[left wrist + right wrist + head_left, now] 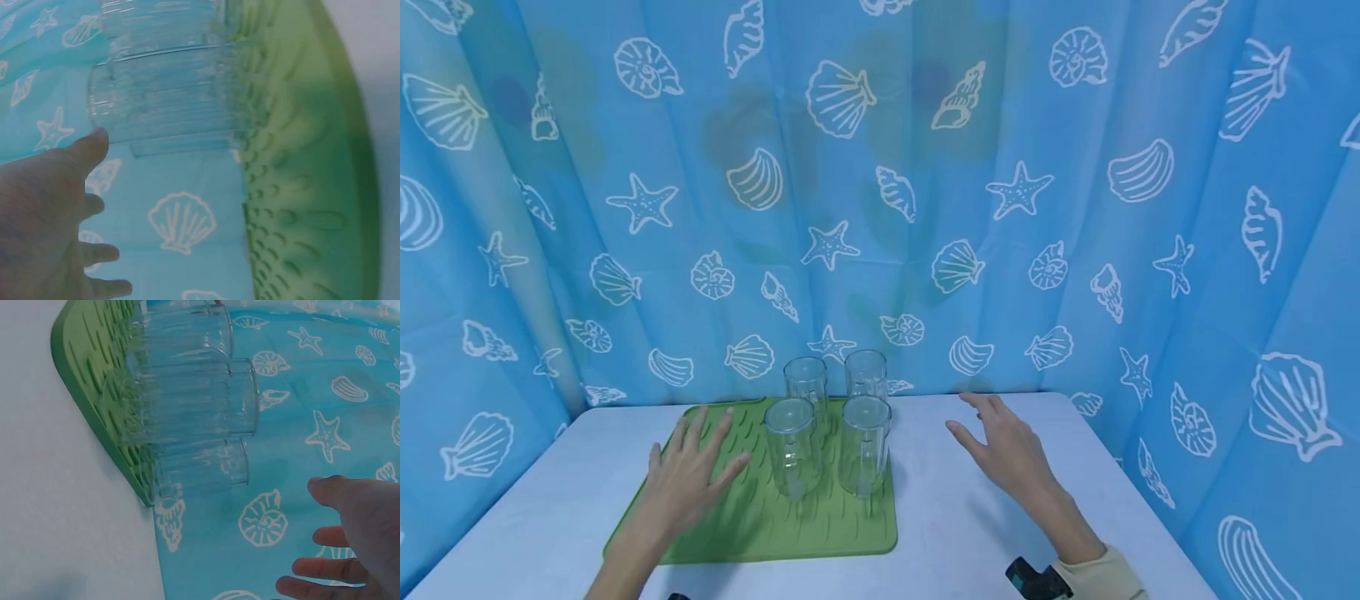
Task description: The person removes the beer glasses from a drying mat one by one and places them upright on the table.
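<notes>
Green, ridged matting lies on a white table (955, 533), set against a blue curtain (1000, 100) printed with white shells and starfish. Four clear glasses stand on the right part of the mat (775, 542), two near and two far, in a close cluster. The long axis of each runs straight up from the mat. Because the glass is so transparent and its edges blur, it is hard to tell whether the mouths face up or down.

A person's two bare hands are held either side of this cluster. The left hand (685, 467) is over the left part of the mat, fingers spread and thumb reaching right toward the near-left glass (793, 450). The right hand (1007, 446) is over the table, right of the mat, its fingers loosely extended and its thumb pointing left. Neither grips anything, and in the head view both are apart from the glasses.

The glasses therefore lie to the right of the left hand and to the left of the right one. The left is nearer: its thumb is just beside the near-left glass, while a wider gap of table separates the right thumb from the near-right glass (863, 446).
</notes>
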`<state>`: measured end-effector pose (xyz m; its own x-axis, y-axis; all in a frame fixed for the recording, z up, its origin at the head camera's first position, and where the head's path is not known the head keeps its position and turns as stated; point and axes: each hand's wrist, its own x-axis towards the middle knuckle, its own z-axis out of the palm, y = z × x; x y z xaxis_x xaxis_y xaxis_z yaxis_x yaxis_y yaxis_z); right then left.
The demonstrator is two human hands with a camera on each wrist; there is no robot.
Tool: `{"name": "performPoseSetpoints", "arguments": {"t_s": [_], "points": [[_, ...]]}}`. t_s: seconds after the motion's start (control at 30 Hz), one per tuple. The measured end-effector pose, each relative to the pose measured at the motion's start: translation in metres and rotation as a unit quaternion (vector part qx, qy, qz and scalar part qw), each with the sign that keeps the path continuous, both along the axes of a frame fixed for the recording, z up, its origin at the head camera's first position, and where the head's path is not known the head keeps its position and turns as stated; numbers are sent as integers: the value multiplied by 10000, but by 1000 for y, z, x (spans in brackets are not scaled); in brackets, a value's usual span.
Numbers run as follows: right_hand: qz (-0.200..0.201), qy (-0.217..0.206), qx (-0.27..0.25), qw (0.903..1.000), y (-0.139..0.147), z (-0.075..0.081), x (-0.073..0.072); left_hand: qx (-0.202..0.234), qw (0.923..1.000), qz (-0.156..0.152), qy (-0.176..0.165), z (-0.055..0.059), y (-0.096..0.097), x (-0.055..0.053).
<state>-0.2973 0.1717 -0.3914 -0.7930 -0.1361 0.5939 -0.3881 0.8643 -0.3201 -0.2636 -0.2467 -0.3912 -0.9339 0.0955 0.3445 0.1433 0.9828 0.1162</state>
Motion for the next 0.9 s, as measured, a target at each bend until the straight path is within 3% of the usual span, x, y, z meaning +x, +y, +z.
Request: {"name": "performPoseSetpoints", "arguments": {"t_s": [0.17,0.33,0.53,0.7,0.9], "points": [[41,126,-159,9998,-7,-5,0,-52,9999,-62,66,-12,-3,3],[122,99,-204,9997,-12,-8,1,-125,9998,-100,-94,-28,-7,4],[243,103,-231,9994,-18,-13,2,3,9960,-81,-885,-43,-10,2],[295,62,-266,9992,-26,-15,4,180,9911,-29,-1317,-47,-13,3],[346,-53,-277,9990,-32,-19,4,270,9761,201,-2149,-51,-19,-1]]}}
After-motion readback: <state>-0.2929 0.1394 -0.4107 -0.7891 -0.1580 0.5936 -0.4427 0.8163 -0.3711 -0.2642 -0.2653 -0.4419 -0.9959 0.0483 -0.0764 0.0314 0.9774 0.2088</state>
